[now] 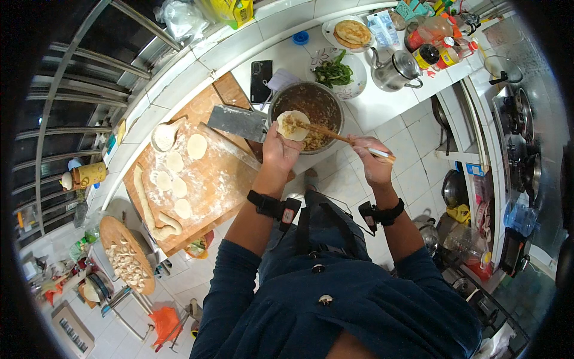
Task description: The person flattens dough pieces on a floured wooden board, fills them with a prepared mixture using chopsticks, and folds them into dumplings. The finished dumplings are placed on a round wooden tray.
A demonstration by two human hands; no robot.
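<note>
On the fingers of my left hand point(283, 148) rests a round dough wrapper point(288, 133) with a heap of chopped filling point(292, 124) on it. My right hand point(372, 160) grips a pair of chopsticks point(335, 136), whose tips reach the filling. Both hands are above the near rim of a steel pot point(339, 113), which holds more brown filling. Left of the pot, a cleaver point(236, 121) lies with its wide blade flat. Several flattened dough rounds point(197, 146) and a long dough rope point(143, 197) lie on the floured wooden board point(230, 179).
A small flour bowl point(164, 137) stands on the board. Behind the pot are a phone point(261, 81), a plate of green vegetables point(357, 76), a metal kettle point(396, 70) and a plate of flatbreads point(353, 33). Several dumplings cover a wooden tray point(143, 251) at lower left. A stove point(520, 137) is at right.
</note>
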